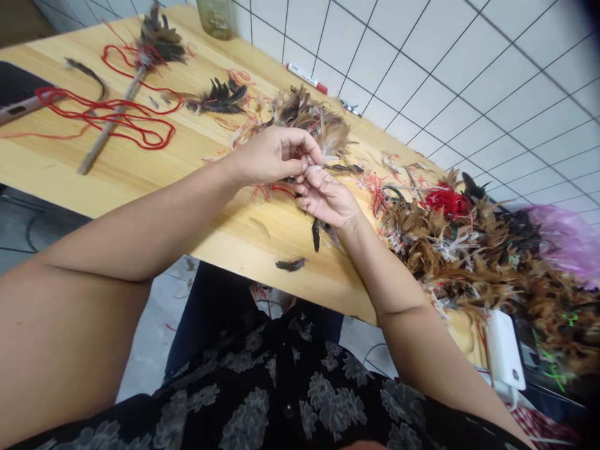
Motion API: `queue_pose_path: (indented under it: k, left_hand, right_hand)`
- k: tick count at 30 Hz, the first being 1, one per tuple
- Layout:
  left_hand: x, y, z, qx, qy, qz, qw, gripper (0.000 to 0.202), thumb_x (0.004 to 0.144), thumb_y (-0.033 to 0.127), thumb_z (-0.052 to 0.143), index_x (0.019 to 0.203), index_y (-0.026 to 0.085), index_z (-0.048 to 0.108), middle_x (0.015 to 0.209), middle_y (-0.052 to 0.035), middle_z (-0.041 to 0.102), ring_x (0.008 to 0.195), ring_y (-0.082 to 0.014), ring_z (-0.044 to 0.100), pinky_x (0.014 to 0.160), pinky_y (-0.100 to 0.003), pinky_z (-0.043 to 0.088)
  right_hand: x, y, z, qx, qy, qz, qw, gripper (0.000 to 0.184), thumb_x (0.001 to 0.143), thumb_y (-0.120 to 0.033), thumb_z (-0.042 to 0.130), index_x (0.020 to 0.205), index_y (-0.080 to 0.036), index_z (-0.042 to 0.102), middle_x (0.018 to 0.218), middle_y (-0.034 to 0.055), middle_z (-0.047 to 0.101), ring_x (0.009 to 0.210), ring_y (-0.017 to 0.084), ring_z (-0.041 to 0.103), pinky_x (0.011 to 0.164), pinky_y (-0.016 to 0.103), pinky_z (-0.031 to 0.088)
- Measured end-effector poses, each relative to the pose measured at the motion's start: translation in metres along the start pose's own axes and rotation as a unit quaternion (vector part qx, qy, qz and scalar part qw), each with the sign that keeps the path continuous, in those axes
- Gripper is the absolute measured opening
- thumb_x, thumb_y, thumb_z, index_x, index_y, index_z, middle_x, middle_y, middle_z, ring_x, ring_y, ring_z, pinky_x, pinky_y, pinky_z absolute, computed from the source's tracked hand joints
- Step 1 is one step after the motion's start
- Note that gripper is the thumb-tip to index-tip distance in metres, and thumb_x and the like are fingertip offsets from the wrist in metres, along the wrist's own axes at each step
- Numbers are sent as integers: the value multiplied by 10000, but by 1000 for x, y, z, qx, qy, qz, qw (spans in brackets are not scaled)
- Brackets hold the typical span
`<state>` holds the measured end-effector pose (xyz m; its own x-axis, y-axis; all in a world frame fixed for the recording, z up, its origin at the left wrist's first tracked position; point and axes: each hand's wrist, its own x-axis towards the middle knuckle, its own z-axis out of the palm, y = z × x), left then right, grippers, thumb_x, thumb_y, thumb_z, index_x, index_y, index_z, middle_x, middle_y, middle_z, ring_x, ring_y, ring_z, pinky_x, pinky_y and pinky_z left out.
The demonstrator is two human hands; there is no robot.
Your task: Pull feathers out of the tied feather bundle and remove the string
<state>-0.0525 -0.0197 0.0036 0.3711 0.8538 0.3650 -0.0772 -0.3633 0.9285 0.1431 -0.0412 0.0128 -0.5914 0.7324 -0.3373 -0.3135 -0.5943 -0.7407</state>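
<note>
My left hand (274, 154) and my right hand (328, 200) meet over the wooden table (140, 169). Both pinch the quill ends of a small bunch of feathers (335, 140), brown and white, that fans out beyond my fingers. A dark feather (315, 234) hangs below my right palm. Just behind my hands lies a loose heap of brown feathers (300, 109).
A big pile of brown and black feathers (469, 250) covers the table's right end, with a red bundle (447, 200) and a pink bag (567, 237). At the left, red cord (112, 119) loops round a stick with feathers (140, 56). A marker (307, 78) lies by the tiled wall.
</note>
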Motion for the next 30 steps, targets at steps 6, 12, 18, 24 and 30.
queue_pose_path:
  k: [6, 12, 18, 24, 30]
  left_hand:
    - [1, -2, -12, 89, -48, 55, 993, 159, 925, 206, 861, 1082, 198, 884, 943, -55, 836, 780, -222, 827, 769, -353, 698]
    - [3, 6, -24, 226, -85, 122, 963, 262, 896, 200, 803, 1100, 277, 947, 1073, -84, 885, 987, -268, 840, 892, -364, 658]
    - [4, 7, -28, 242, -113, 123, 956, 260, 898, 237, 784, 1088, 297, 951, 1090, -88, 893, 945, -258, 830, 878, -385, 641]
    - [0, 8, -23, 183, -99, 73, 975, 137, 906, 284, 863, 1021, 224, 909, 975, -87, 888, 823, -219, 823, 782, -335, 641]
    - [0, -15, -10, 87, -27, 72, 993, 209, 947, 388, 895, 951, 200, 804, 827, -55, 838, 680, -176, 794, 635, -271, 604]
  right_hand:
    - [4, 3, -5, 0, -5, 3, 1000, 318, 1081, -49, 592, 835, -220, 486, 818, -36, 629, 698, 86, 586, 590, 158, 475]
    - [6, 6, -10, -3, -41, 11, 999, 368, 1057, -9, 537, 774, -225, 442, 780, -31, 595, 677, 91, 574, 592, 172, 495]
    - [4, 8, -8, -23, -23, 28, 999, 275, 1095, -22, 500, 924, -205, 614, 849, -18, 677, 738, 93, 652, 626, 179, 514]
    - [6, 10, -8, -16, -16, 30, 999, 229, 1098, -52, 543, 954, -222, 596, 834, -30, 667, 765, 88, 661, 635, 159, 520]
    - [5, 8, 1, 21, 24, 1, 1000, 299, 1113, -78, 536, 868, -237, 473, 780, -41, 572, 682, 84, 552, 570, 141, 457]
